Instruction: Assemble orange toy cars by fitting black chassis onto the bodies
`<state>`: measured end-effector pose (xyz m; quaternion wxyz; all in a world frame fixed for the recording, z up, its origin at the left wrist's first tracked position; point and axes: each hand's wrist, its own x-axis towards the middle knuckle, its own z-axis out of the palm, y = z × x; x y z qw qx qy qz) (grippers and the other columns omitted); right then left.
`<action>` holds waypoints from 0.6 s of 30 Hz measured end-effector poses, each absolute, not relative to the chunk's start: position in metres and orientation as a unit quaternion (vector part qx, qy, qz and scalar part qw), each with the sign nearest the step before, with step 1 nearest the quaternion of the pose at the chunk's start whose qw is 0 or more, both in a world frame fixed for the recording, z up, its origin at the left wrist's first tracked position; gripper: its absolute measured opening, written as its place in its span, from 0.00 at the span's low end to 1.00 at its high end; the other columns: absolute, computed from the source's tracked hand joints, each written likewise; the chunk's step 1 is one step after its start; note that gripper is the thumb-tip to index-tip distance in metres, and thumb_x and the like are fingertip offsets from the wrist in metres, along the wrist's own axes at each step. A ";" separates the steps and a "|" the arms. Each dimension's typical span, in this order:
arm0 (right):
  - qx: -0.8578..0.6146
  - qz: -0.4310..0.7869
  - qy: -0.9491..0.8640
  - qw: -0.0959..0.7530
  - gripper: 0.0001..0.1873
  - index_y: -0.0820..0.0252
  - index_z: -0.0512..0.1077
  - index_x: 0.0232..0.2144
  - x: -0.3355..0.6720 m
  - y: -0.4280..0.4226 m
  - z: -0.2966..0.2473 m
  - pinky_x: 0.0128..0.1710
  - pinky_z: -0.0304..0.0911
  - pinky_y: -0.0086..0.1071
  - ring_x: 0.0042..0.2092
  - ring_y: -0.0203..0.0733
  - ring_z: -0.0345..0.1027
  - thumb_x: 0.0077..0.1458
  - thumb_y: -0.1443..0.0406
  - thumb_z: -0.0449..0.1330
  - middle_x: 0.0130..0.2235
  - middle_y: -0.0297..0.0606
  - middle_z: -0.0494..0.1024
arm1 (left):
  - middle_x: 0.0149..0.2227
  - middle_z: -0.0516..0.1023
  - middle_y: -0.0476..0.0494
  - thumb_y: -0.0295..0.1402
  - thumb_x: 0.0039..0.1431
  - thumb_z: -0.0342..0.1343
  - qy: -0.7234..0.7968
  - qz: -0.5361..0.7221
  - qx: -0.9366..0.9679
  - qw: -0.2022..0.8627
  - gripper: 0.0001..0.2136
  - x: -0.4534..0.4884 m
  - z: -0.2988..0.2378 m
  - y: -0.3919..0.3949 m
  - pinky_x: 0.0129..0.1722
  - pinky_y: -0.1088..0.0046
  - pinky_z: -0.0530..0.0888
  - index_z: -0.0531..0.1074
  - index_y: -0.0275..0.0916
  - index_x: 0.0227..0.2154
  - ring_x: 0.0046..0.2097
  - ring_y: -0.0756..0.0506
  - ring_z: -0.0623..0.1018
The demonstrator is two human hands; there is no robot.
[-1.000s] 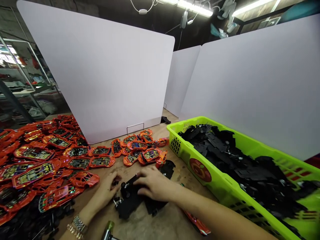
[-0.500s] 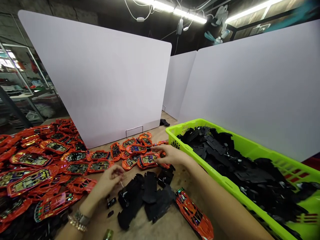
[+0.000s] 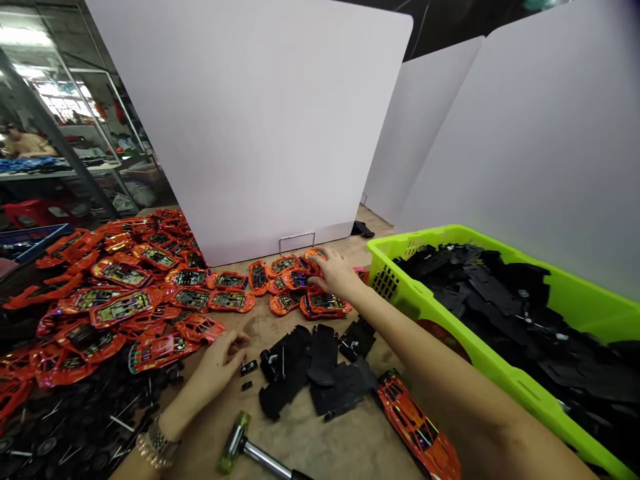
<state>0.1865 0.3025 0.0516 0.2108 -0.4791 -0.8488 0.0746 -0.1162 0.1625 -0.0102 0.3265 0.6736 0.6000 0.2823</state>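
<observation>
My right hand (image 3: 336,272) reaches forward over a small cluster of upturned orange toy car bodies (image 3: 295,283) and its fingers close on one of them. My left hand (image 3: 224,359) rests on the wooden table with fingers curled, next to a small black wheel part (image 3: 249,367); whether it holds anything I cannot make out. Between my arms lies a heap of black chassis plates (image 3: 313,370). An orange car body (image 3: 417,430) lies right side up under my right forearm.
A large pile of orange car bodies (image 3: 110,300) covers the left of the table, with black wheels and axles (image 3: 65,427) in front of it. A green basket (image 3: 500,370) of black chassis parts stands at the right. A small hammer (image 3: 250,450) lies near me. White divider boards (image 3: 260,127) stand behind.
My right hand left the black chassis heap and stretched forward to the orange car bodies near the divider. My left hand let go of the heap and stayed low beside it. The head tilted down.
</observation>
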 end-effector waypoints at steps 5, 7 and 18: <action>-0.321 0.235 -0.910 0.114 0.26 0.56 0.70 0.52 0.148 0.222 0.038 0.44 0.67 0.35 0.45 0.46 0.71 0.53 0.55 0.67 0.48 0.42 0.73 | 0.50 0.75 0.41 0.35 0.47 0.65 0.568 0.269 0.723 0.288 0.24 -0.104 -0.027 0.138 0.56 0.53 0.69 0.71 0.45 0.50 0.55 0.36 0.72; -0.332 0.228 -0.912 0.077 0.24 0.57 0.72 0.49 0.133 0.202 0.026 0.42 0.66 0.35 0.46 0.48 0.71 0.51 0.59 0.69 0.46 0.42 0.73 | 0.46 0.76 0.41 0.33 0.46 0.64 0.573 0.274 0.722 0.274 0.20 -0.099 -0.029 0.136 0.53 0.52 0.70 0.73 0.44 0.45 0.52 0.36 0.73; -0.365 0.355 -0.851 0.125 0.11 0.62 0.78 0.35 0.138 0.214 0.020 0.41 0.65 0.30 0.40 0.41 0.73 0.50 0.76 0.61 0.38 0.38 0.80 | 0.38 0.71 0.46 0.30 0.44 0.62 0.593 0.364 0.641 0.323 0.14 -0.105 -0.024 0.106 0.39 0.65 0.76 0.73 0.42 0.37 0.40 0.43 0.74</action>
